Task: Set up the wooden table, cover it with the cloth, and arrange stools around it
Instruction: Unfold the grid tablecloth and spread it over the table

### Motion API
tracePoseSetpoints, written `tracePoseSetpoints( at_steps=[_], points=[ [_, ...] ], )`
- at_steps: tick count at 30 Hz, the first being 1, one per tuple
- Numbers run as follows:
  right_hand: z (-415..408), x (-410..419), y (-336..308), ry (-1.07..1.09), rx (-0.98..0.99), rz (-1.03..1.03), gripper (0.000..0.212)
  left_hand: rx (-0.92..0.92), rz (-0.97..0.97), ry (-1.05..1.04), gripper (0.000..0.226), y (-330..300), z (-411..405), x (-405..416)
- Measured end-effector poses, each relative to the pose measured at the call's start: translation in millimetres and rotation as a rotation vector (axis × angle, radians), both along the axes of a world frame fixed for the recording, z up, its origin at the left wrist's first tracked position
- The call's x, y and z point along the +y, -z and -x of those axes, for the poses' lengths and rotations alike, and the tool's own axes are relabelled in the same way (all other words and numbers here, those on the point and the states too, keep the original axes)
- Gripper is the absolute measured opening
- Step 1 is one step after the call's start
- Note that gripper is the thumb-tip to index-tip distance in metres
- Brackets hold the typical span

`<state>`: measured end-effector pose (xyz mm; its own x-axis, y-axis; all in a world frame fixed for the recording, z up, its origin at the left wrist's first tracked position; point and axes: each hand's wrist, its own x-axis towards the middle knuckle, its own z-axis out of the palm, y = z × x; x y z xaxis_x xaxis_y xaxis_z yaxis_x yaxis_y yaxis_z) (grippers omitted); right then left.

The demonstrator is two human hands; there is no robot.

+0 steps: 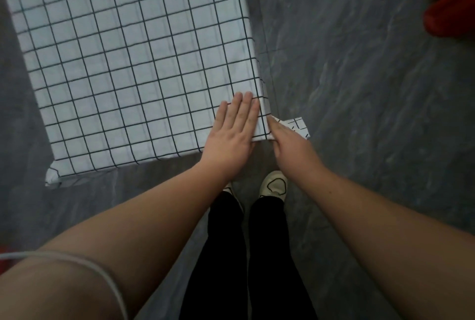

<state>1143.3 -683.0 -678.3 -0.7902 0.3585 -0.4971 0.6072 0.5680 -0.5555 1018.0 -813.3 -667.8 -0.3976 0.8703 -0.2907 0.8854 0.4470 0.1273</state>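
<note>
Cloth, thin and white with a black grid print [133, 62], is spread over the tabletop, which it hides completely, so the wood beneath is not seen. The left hand [231, 129] is laid flat on the cloth near the table corner, fingers straight and together, pressing the fabric down. Just to the right of it, the right hand [288, 144] is placed at the corner itself, where a loose flap of the cloth [298, 126] sticks out sideways beyond the fingers; whether the fabric is pinched or merely pushed cannot be told, as the fingertips are hidden.

The cloth is judged light, soft and easily creased, and likely to slide on a smooth top, so it is best held down with a flat palm while the overhanging corner is taken at its folded edge and tucked. At the far-left corner from the hands, another fold [52, 177] is seen hanging. A red object [452, 3], possibly a stool, is glimpsed well away on the grey marbled floor [359, 62].
</note>
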Motion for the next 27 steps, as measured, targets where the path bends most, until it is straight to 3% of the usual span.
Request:
tracePoseSetpoints(
  at_steps=[5,9,18,21,23,25,27],
  points=[
    [-7,-4,3,0.021,-0.173,-0.029,0.063,-0.014,0.07,-0.009,0.076,-6,-1,2],
    [-26,1,13,0.142,-0.317,-0.02,0.051,-0.022,0.067,-0.016,0.075,-6,0,2],
    [-34,3,10,0.209,-0.373,-0.026,0.042,-0.024,0.076,-0.017,0.078,-6,2,3],
    [-30,0,5,0.154,-0.438,-0.066,0.068,-0.031,0.071,-0.008,0.081,-6,1,2],
    [-19,-1,-4,0.145,-0.31,-0.186,0.091,-0.035,0.059,-0.001,0.084,-7,2,2],
    [-4,0,-10,0.067,-0.143,-0.19,0.094,-0.025,0.052,0.003,0.088,-7,3,2],
    [11,-2,-12,-0.031,-0.104,-0.104,0.089,-0.029,0.062,0.008,0.093,-7,3,2]
  ],
)
